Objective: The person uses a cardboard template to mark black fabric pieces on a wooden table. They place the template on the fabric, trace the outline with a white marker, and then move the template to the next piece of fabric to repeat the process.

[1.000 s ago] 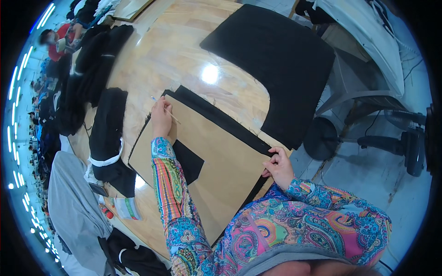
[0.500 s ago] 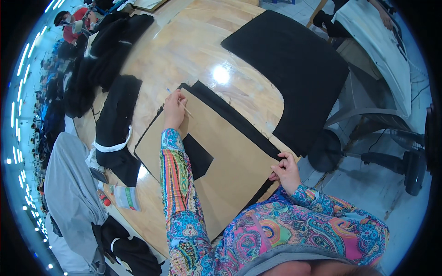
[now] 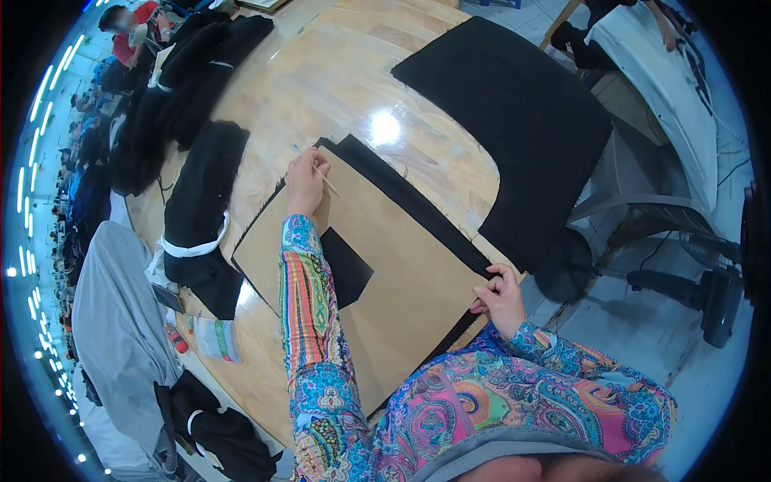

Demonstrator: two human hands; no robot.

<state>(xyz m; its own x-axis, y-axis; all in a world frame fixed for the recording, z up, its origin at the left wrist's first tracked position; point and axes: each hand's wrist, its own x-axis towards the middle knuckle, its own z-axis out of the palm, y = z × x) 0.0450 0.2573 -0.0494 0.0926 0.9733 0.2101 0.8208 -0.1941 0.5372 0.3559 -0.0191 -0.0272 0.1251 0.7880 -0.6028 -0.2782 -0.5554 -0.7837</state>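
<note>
I have the left hand [image 3: 305, 178] at the card's [image 3: 418, 281] eleven o'clock, pinching a stick [image 3: 330, 185]. The right hand [image 3: 498, 301] is curled at three o'clock; I cannot tell whether it pinches.

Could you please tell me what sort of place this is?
Probably a garment workshop: a brown sheet, likely a pattern, lies over black fabric, a black cloth bundle is tied with a white strip, and rows of tube lights suggest a large room.

1 tan sheet [image 3: 401, 297], 1 fan [image 3: 717, 297]
</note>
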